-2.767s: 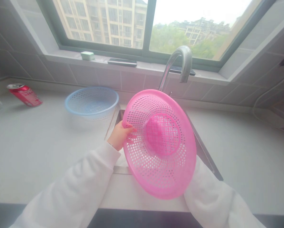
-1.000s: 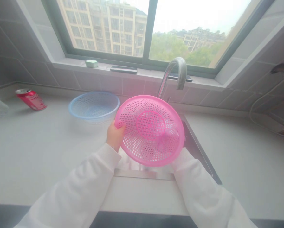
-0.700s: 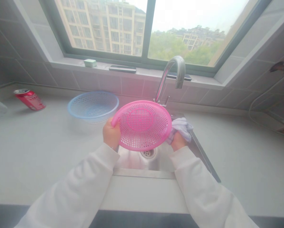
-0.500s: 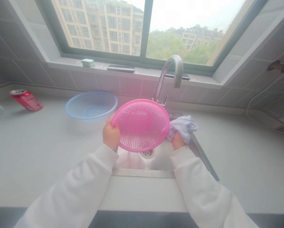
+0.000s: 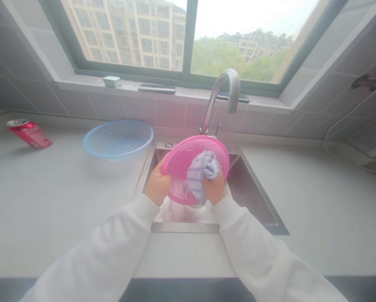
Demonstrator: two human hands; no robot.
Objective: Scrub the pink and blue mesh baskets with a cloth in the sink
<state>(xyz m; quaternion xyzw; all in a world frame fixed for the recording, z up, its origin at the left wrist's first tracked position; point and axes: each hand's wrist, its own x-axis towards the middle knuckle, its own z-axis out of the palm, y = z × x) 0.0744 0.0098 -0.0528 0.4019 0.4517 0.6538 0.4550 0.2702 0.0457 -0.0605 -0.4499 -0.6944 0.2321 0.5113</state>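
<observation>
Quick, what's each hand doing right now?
Left hand: closed, holding a pink perforated plastic basket.
Right hand: closed on a crumpled lilac cloth.

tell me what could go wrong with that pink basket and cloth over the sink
The pink plastic basket seems held at its rim by the left hand alone, so it could slip into the steel sink. The cloth hangs loose under the right hand and might drop in too. The blue basket sits close to the sink edge, where an arm could possibly knock it.
</observation>
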